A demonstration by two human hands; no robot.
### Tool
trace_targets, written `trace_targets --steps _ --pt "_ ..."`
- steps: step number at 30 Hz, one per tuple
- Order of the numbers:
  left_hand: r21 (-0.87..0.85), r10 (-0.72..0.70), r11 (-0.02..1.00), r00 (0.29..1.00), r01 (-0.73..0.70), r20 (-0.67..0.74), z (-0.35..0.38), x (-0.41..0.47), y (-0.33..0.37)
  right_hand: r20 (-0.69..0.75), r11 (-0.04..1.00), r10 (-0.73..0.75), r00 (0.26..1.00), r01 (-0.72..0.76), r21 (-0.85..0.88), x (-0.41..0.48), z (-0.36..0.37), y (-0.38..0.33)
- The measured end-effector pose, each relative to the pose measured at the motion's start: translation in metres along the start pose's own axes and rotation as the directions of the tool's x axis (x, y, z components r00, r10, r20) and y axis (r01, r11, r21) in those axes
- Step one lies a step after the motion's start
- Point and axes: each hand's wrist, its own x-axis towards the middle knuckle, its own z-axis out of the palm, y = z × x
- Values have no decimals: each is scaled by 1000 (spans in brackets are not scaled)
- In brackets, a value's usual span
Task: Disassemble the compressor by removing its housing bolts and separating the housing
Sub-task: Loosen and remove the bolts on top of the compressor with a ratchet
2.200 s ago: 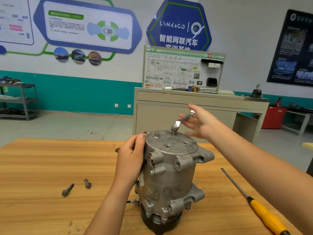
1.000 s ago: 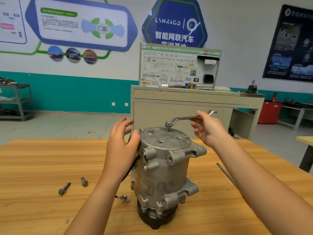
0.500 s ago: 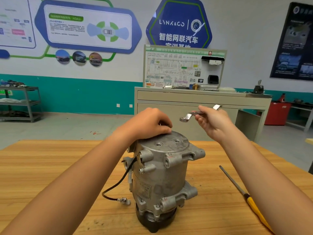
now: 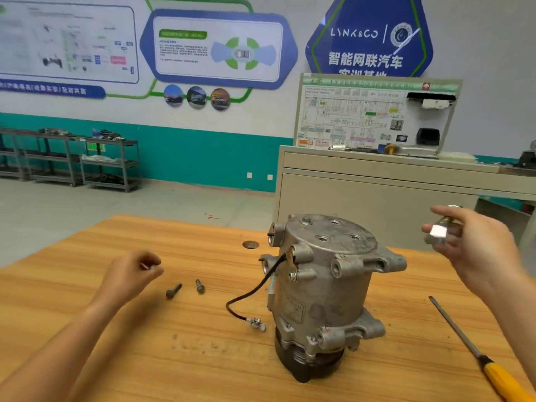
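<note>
Upright compressor [image 4: 327, 280] stands mid-tabletop, nearer the right edge. Fingers of left hand [image 4: 130, 275] pinch a small piece [image 4: 147, 266], likely a bolt, near two loose bolts [image 4: 173, 291], probably to group them. Fingers of right hand [image 4: 475, 252] grip the wrench [image 4: 438, 235], held clear.

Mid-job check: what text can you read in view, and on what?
"LYNK&CO": blue hexagon wall sign.
"智能网联汽车": same sign, below; next line half hidden.
"HV": wiring-diagram board.
Too blurred: compressor label, wall posters, board's fine print.
</note>
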Motion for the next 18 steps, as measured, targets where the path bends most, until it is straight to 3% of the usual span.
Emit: trace_targets --steps 2,4,8,9,11,13,16,18 --pt "45 -128 991 992 127 16 10 -9 -38 101 996 41 994 -48 73 -6 1 -3" --pt "68 -155 986 988 153 26 19 -9 -51 195 996 62 979 -74 54 -13 2 -5" --pt "118 -68 991 993 57 95 37 2 -43 227 972 -8 974 61 -227 -24 -4 -8" --pt "123 -53 992 993 40 110 40 4 -40 228 925 -51 972 133 -356 -28 -7 -8" --pt "118 -41 993 990 25 133 42 3 -36 250 715 -185 950 305 -629 -35 -11 -8" --pt "115 -37 993 987 20 153 39 0 -34 293 546 -287 912 407 -733 -43 -9 -9" --pt "67 2 998 999 -5 47 30 -3 -18 273 554 -348 897 431 -712 -48 -3 -10" --pt "-107 62 992 997 -67 -52 24 -6 15 283 635 -365 887 459 -621 -52 2 -10"
